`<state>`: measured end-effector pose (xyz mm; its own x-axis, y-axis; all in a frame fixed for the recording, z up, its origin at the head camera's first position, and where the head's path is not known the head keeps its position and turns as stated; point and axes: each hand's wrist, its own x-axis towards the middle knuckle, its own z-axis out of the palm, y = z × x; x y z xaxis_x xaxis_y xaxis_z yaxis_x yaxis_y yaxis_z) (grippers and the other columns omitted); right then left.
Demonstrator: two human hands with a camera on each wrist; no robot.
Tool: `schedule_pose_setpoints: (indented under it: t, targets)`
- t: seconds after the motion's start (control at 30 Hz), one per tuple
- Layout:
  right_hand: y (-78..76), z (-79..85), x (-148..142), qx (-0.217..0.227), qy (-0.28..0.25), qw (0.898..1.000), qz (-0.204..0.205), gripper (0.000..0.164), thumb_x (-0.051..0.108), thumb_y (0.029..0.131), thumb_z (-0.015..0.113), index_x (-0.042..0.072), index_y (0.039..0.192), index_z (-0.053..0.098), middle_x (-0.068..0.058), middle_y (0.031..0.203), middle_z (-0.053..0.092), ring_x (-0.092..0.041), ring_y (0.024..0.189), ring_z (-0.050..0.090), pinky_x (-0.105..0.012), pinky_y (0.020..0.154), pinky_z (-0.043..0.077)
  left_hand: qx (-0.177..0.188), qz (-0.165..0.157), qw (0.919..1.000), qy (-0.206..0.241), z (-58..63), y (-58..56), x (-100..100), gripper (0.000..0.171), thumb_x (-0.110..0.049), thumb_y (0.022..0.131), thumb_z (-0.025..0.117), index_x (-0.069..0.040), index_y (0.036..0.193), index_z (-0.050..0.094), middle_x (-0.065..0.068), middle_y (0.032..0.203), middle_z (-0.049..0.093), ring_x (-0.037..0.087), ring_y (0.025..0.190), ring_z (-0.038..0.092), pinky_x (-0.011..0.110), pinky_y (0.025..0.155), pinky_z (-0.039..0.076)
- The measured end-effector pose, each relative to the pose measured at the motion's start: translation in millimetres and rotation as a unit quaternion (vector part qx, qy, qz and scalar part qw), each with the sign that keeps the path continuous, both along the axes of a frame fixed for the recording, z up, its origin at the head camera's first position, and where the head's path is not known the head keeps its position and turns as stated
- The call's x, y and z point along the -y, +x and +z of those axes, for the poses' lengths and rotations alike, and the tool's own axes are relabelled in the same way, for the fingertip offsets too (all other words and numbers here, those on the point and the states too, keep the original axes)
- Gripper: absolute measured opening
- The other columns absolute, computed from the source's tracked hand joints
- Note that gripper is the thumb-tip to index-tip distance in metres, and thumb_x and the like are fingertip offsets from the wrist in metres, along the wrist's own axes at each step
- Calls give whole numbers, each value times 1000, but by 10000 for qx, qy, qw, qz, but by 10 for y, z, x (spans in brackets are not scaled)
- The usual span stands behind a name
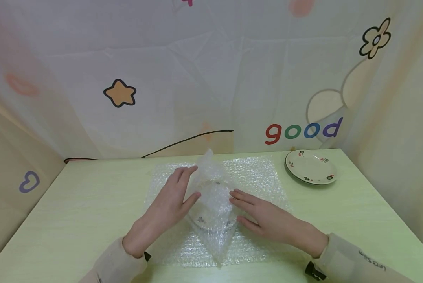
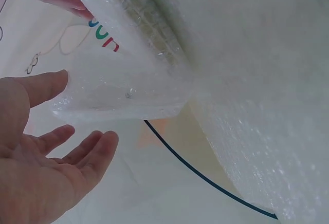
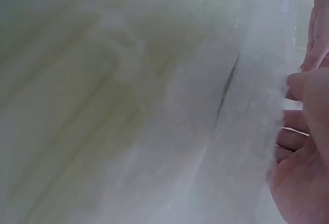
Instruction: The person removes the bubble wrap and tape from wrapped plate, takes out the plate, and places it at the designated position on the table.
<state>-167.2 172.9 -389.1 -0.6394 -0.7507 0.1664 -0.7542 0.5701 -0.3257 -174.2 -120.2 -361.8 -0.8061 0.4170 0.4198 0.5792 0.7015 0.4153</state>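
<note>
In the head view a round patterned plate (image 1: 206,214) shows through a folded layer of clear bubble wrap (image 1: 216,236). This wrap covers it with pointed ends at front and back. My left hand (image 1: 169,198) is at the left side of the fold, fingers extended and thumb apart. In the left wrist view the left hand (image 2: 56,167) has its fingers loosely bent beside the wrap edge, with nothing between them. On the other side, my right hand (image 1: 262,214) has its extended fingertips at the wrap's right side. The right wrist view shows the right hand (image 3: 306,152) against the wrap.
More bubble wrap (image 1: 257,173) lies flat beneath, spread over the pale green table (image 1: 91,204). Stacked patterned plates (image 1: 310,167) sit at the back right. A printed curtain (image 1: 211,78) hangs along the back and sides.
</note>
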Motion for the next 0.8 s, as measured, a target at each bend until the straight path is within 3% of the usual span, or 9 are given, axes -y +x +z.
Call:
schedule_pose_setpoints:
  t: [0.43,0.63,0.8]
  targets:
    - [-8,-33,7,-33,191,9998,101,50,20,106,60,-3,149,50,-17,158,42,-32,147,37,-49,114,37,-756,-97,9969,204,66,79,-78,42,-1,86,82,-3,121,59,10,113,53,26,98,54,35,80,52]
    - [-5,-30,28,-58,263,9996,47,51,21,105,62,-2,149,51,-16,157,44,-31,147,38,-49,113,38,-1072,-708,9917,66,96,120,-131,29,-3,86,83,-5,111,68,8,115,58,27,111,56,37,92,53]
    - [1,-20,42,-125,296,9995,46,50,20,104,64,-2,147,52,-16,156,46,-32,145,40,-49,112,40,-1458,-1340,9801,-169,105,159,-178,21,-5,89,81,-6,108,72,7,121,62,25,119,57,34,101,50]
